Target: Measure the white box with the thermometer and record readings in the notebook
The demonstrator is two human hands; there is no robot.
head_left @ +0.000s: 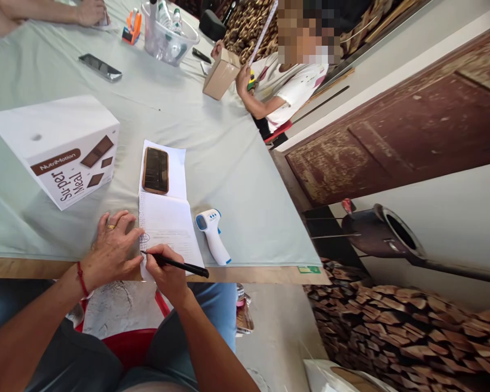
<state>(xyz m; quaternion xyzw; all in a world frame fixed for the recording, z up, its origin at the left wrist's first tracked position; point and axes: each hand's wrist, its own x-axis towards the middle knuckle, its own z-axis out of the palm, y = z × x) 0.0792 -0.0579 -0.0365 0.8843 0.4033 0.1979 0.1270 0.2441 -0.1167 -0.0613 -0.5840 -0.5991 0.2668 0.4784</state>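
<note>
Near the table's front edge an open notebook (167,218) lies with handwriting on its near page. My right hand (167,275) is closed around a black pen (183,265), its tip touching the left margin of that page. Spread flat on the cloth, my left hand (114,245) reaches the notebook's left edge with its fingertips. A smartphone (155,170) in a brown case rests on the far page. Just right of the notebook is a white and blue infrared thermometer (213,237). A white "Su-per Meal" box (73,152) stands at the left.
A pale cloth covers the table (249,207). Farther back are a dark phone (100,67), an orange tape dispenser (132,26) and a clear tub (169,32) with bottles. Across the table, a person holds a cardboard box (221,74) and a tape measure (251,80). Another person's hand (92,12) is at the upper left.
</note>
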